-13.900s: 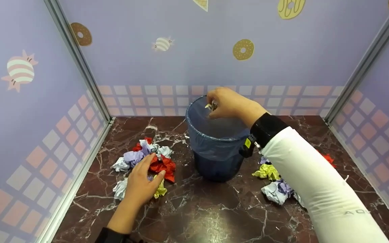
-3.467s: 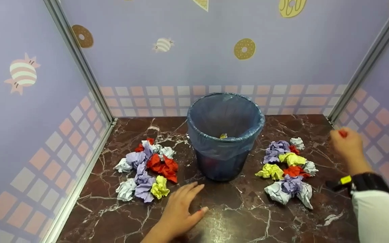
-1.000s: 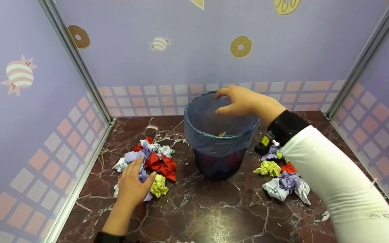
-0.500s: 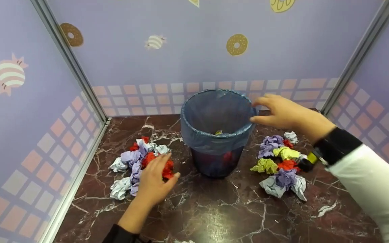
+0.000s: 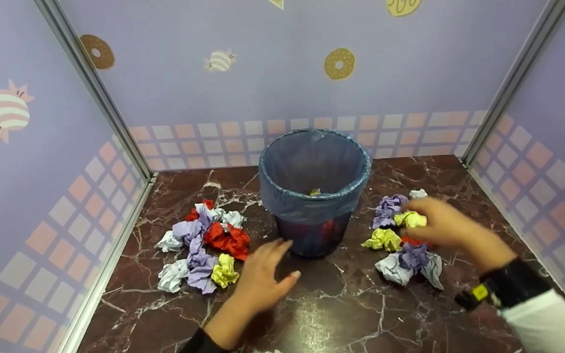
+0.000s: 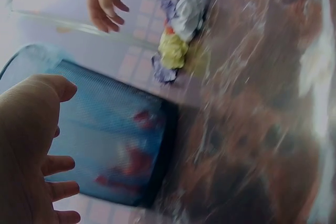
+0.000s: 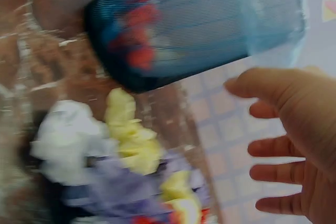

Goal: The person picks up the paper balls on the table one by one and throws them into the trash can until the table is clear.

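Note:
My right hand hovers over the right group of crumpled paper balls, its fingers spread with nothing in them in the right wrist view. Below it lie a yellow ball, a purple ball and a white ball; a red one is partly hidden by the hand. My left hand, relaxed and holding nothing, is in front of the bin, right of the left group. A yellow ball is nearest to it. The dark mesh bin stands upright with a blue plastic liner; red paper shows through its side.
The left group also has red paper, purple paper and white paper. Printed panels enclose the dark marbled tabletop at the back and both sides.
The right hand, holding red paper 3.5 seconds ago, was over the bin without it one second ago, then moved right and down. The left hand has moved right from the left group.

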Demonstrator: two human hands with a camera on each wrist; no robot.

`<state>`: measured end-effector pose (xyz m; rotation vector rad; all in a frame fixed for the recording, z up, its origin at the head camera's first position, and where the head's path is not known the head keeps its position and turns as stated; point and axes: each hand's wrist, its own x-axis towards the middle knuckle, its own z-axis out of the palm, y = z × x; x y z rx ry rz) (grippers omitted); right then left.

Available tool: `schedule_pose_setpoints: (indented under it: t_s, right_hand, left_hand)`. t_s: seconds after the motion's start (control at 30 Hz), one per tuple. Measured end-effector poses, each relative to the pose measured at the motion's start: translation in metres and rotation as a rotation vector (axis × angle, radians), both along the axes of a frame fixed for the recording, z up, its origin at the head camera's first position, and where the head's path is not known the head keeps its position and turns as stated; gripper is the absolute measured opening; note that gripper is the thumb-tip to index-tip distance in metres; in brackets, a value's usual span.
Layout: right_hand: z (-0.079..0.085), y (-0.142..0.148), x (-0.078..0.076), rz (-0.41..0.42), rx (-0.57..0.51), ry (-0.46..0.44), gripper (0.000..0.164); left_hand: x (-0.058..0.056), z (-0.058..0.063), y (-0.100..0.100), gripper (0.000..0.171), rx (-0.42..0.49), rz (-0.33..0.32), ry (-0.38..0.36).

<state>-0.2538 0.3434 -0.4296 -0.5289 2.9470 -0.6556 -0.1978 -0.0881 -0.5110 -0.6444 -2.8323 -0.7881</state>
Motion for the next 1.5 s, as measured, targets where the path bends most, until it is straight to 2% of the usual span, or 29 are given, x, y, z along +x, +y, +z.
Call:
schedule_pose_setpoints:
  t_s: [0.17, 0.33, 0.47, 0.6, 0.7, 0.87, 1.23, 1.5]
  right_hand:
    - [-0.045, -0.002, 0.017, -0.057, 0.11, 0.058, 0.053]
    - [-0.082, -0.001, 0.021, -0.096, 0.171, 0.164, 0.049]
    - [-0.104, 0.002, 0.021, -0.118, 0.152, 0.199, 0.04]
    - [-0.118, 0.003, 0.021, -0.125, 0.131, 0.229, 0.035]
    - [-0.122, 0.004, 0.02, -0.125, 0.108, 0.248, 0.029]
    - [-0.12, 0.005, 0.017, -0.129, 0.056, 0.242, 0.02]
    - [-0.115, 0.007, 0.018, -0.145, 0.012, 0.213, 0.024]
    - [-0.102, 0.009, 0.016, -0.157, -0.053, 0.117, 0.021]
  left_hand:
    - [0.001, -0.009, 0.015, 0.071, -0.018, -0.066, 0.049]
    - [-0.001, -0.017, 0.026, 0.07, -0.015, -0.087, 0.05]
    - [-0.002, -0.021, 0.031, 0.068, 0.012, -0.091, 0.07]
    - [-0.002, -0.023, 0.033, 0.067, 0.036, -0.089, 0.075]
    - [-0.002, -0.024, 0.034, 0.066, 0.051, -0.086, 0.081]
    - [-0.005, -0.026, 0.033, 0.065, 0.057, -0.081, 0.086]
    - [-0.006, -0.025, 0.032, 0.065, 0.065, -0.076, 0.065]
    - [-0.007, -0.022, 0.022, 0.066, 0.068, -0.05, 0.037]
